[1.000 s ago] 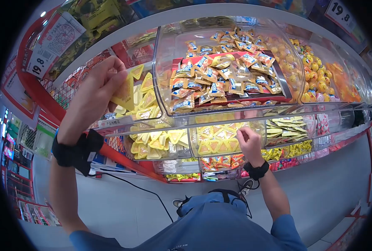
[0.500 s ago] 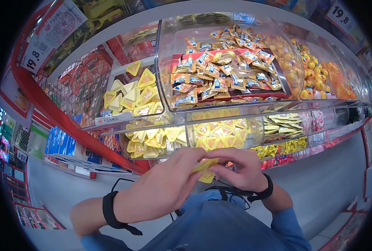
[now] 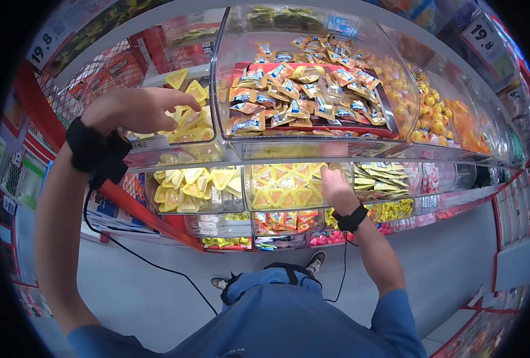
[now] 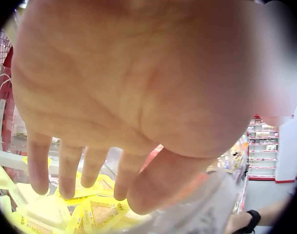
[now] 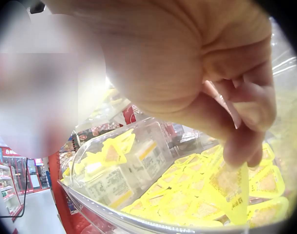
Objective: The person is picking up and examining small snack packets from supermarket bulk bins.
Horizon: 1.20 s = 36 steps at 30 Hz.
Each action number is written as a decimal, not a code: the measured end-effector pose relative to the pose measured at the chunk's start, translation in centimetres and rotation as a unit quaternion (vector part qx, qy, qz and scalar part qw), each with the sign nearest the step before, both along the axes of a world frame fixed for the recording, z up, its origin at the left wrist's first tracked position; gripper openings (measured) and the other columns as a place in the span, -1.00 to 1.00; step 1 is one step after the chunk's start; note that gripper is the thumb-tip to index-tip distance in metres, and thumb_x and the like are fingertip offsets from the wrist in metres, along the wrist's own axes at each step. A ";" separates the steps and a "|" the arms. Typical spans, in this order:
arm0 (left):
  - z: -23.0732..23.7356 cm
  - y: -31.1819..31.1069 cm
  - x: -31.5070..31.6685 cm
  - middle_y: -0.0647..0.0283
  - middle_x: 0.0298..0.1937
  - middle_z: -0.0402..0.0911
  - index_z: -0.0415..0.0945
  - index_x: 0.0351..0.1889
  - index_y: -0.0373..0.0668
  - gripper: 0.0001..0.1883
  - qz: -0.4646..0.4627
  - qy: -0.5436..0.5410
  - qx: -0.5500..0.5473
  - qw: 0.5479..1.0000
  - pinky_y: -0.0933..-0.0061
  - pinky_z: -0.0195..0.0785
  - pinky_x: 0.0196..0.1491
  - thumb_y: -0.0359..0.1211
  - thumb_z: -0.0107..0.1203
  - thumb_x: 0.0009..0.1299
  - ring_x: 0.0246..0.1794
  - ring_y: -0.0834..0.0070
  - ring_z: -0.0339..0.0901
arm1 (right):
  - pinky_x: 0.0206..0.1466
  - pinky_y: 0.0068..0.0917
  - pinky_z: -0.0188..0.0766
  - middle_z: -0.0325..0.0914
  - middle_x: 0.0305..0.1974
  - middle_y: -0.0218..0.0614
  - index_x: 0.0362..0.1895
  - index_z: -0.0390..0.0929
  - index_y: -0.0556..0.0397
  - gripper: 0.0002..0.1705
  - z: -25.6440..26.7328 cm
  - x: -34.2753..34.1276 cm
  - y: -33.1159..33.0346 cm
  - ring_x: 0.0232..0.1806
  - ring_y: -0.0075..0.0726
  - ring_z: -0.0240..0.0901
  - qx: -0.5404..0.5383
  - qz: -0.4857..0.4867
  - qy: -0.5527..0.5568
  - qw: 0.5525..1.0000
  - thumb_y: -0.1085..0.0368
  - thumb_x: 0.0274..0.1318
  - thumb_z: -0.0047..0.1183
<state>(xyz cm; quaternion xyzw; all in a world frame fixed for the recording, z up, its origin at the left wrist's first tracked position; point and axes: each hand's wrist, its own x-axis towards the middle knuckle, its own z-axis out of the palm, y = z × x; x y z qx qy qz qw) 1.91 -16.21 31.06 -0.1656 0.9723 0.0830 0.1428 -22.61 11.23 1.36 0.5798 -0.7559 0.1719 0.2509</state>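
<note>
My left hand (image 3: 139, 110) reaches over the upper left bin, its fingers stretched toward loose yellow triangular snack packs (image 3: 196, 125). The left wrist view shows the palm with nothing held, the fingertips just over the packs (image 4: 102, 212). At the lower middle bin, my right hand (image 3: 337, 190) pinches one yellow triangular pack (image 5: 231, 187) between thumb and fingers. Beneath it lie similar packs laid out in rows (image 3: 283, 185).
A clear bin of gold-wrapped candies (image 3: 300, 98) stands between and above the hands. More triangular packs fill the lower left bin (image 3: 196, 185). A red shelf frame (image 3: 139, 209) runs along the left. A black cable (image 3: 151, 265) hangs from the left wrist.
The left hand carried a triangular pack from the upper bin to the right hand before my body. Now the left is back over the upper bin, and the right holds a pack at the lower bin.
</note>
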 end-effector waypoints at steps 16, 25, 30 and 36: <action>-1.1 -0.6 -4.2 0.07 -0.21 0.56 0.49 -0.14 -0.23 -0.61 -0.017 -0.103 -0.075 0.992 0.29 0.39 -0.15 -0.35 0.28 0.06 -0.20 0.22 0.53 | -0.20 -0.08 0.53 0.55 -0.37 0.17 -0.37 0.51 0.28 -0.86 -0.3 0.0 -1.3 -0.28 0.19 0.56 0.270 -0.111 -0.244 0.925 0.47 -0.02 -0.07; -2.1 -3.0 -3.4 0.13 -0.55 0.56 0.53 -0.53 -0.35 -0.80 -0.087 0.087 -0.058 0.991 0.33 0.36 -0.39 -0.40 0.27 0.05 -0.45 0.27 0.56 | -0.20 -0.08 0.52 0.54 -0.36 0.22 -0.37 0.50 0.31 -0.85 -1.5 -0.8 -1.2 -0.25 0.23 0.55 0.231 -0.091 -0.303 0.920 0.50 -0.02 -0.10; 0.0 -0.9 -2.9 0.05 -0.59 0.51 0.48 -0.53 -0.41 -0.75 -0.056 0.135 -0.072 0.987 0.31 0.32 -0.42 -0.39 0.27 0.06 -0.51 0.25 0.52 | -0.17 -0.09 0.51 0.54 -0.32 0.21 -0.32 0.50 0.30 -0.81 -1.2 -0.7 -1.5 -0.22 0.24 0.53 0.263 -0.089 -0.297 0.914 0.45 -0.06 -0.04; 0.1 -0.7 -2.1 0.15 -0.38 0.48 0.50 -0.35 -0.29 -0.75 -0.051 0.095 -0.113 0.988 0.30 0.27 -0.14 -0.34 0.26 0.13 -0.26 0.22 0.40 | -0.08 -0.11 0.48 0.55 -0.28 0.18 -0.29 0.49 0.28 -0.60 -0.2 -1.0 -1.8 -0.17 0.26 0.51 0.334 -0.058 -0.339 0.878 0.28 -0.25 0.22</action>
